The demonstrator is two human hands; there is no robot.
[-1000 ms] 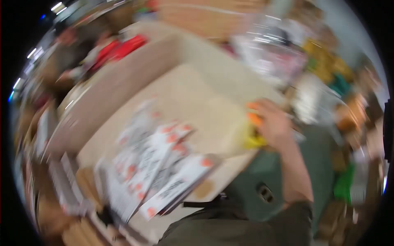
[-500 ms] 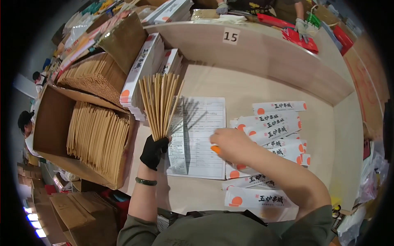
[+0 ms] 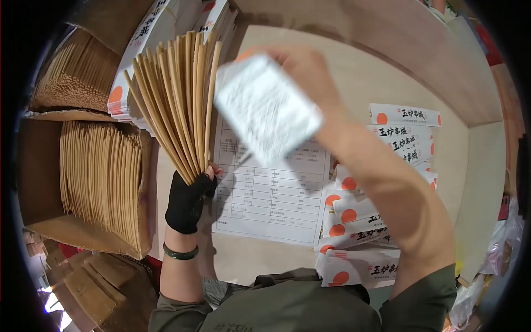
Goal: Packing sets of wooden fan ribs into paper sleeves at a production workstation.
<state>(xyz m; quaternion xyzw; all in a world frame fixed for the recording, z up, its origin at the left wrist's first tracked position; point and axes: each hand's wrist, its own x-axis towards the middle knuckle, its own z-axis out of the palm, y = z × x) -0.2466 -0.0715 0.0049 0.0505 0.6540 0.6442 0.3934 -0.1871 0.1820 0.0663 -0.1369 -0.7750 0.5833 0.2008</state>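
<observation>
Pale wooden chopsticks [image 3: 185,105] fan away from the left hand [image 3: 191,202], whose black-gloved fingers close around their near ends. Above and right of those fingers, the right hand [image 3: 310,72] grips a white paper slip [image 3: 271,110] — blurred, its exact pinch hidden. Beneath the slip lies a printed form [image 3: 265,205]; to its right, paper chopstick sleeves [image 3: 359,263] overlap loosely. Outer sticks could splay or drop if the left grip slackens, since only one end is held; the right forearm, passing over the sleeves, could brush them askew. Left of the gloved fingers, a cardboard box [image 3: 88,238] limits outward movement, and a sleeve stack [image 3: 133,72] stands near the sticks' far tips. Open tabletop [image 3: 238,260] lies below the left fingers, towards the body — more beyond the right hand, up to the back wall [image 3: 409,50].
</observation>
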